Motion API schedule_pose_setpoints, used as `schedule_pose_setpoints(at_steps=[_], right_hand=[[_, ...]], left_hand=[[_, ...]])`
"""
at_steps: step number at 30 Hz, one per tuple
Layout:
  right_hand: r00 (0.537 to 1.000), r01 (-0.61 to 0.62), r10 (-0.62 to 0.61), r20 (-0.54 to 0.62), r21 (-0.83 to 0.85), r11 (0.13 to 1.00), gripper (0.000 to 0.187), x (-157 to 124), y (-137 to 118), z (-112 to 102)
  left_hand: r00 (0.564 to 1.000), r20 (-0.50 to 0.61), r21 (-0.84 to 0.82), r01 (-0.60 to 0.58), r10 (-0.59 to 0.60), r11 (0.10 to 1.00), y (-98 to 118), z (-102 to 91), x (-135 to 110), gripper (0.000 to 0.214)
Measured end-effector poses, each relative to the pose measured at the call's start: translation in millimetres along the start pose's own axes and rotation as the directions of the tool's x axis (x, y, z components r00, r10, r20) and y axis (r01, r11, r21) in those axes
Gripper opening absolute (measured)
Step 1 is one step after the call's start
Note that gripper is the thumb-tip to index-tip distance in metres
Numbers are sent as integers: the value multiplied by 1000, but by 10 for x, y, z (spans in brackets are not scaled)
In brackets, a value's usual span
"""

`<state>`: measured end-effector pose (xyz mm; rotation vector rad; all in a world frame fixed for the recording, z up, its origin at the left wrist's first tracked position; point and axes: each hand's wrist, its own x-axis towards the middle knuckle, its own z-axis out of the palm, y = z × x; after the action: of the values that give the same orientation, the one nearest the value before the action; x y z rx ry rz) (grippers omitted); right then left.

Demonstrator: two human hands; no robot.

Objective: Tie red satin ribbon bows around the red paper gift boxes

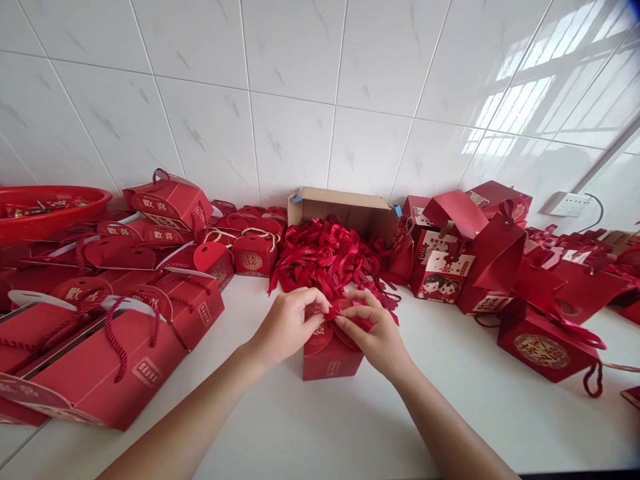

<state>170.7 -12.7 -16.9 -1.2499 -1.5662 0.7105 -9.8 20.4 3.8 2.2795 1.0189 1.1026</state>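
Centrally, the small red gift box (330, 361) stood on the white tabletop (350, 427), with the left hand (286, 327) and right hand (376, 335) at its top, fingers pinched shut on its flaps. Just behind, a cardboard box (350, 208) spilled red ribbons (325, 257); rope-handled gift boxes (115, 347) lay left.

Forearms converge forward; left hand (286, 325), right hand (376, 335) close together, fingertips (324, 313) pinched.

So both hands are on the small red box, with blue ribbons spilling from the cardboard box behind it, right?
Not quite: the head view shows the ribbons are red, not blue. The left hand and right hand are on the small red box, with the cardboard box behind it.
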Motion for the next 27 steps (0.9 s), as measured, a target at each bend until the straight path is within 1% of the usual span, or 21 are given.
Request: schedule_pose_setpoints(at_steps=[2,4,6,9,12,14,15,17,19,20,22,24,25,27], right_hand=[[989,-126,116,86,118,985,20,5,-30,-25],[971,-206,176,162,191,960,25,9,-61,-48],[959,-230,183,216,220,948,29,12,-82,-60],[956,-205,143,258,233,951,32,17,-83,-46],[967,-160,91,237,290,944,33,19,-50,-2],[976,-162,100,196,334,929,31,18,-23,28],[977,-174,119,176,343,923,30,16,-14,40],[977,-198,156,148,337,920,30,13,-3,51],[975,-205,165,146,321,925,30,10,-4,51],[975,-202,161,151,316,927,30,8,-7,49],[975,-198,156,155,308,931,30,4,-17,43],[976,-195,154,156,288,938,30,0,-32,36],[976,-192,153,156,272,943,31,-2,-42,31],[978,-171,139,155,220,960,41,-6,-63,12]], left_hand=[[999,19,-56,35,-34,998,-1,-6,-4,13],[997,39,-107,65,-61,992,-4,-2,-5,12],[996,47,-144,81,-75,986,-16,18,-3,11],[996,34,-182,85,-80,980,-42,76,11,10],[995,-9,-229,94,-99,969,-46,102,32,3],[995,-23,-239,87,-95,967,-24,62,39,8],[997,-9,-238,77,-81,968,-9,27,39,9],[997,63,-229,57,-43,972,22,-54,32,7],[990,136,-197,61,-35,979,34,-109,21,8],[988,151,-173,66,-40,983,29,-117,16,9],[990,131,-133,71,-54,989,-2,-95,8,10],[994,93,-131,63,-51,989,-46,-49,5,9],[995,83,-139,62,-50,988,-67,-30,5,9],[994,86,-159,74,-61,985,-95,-14,7,10]])
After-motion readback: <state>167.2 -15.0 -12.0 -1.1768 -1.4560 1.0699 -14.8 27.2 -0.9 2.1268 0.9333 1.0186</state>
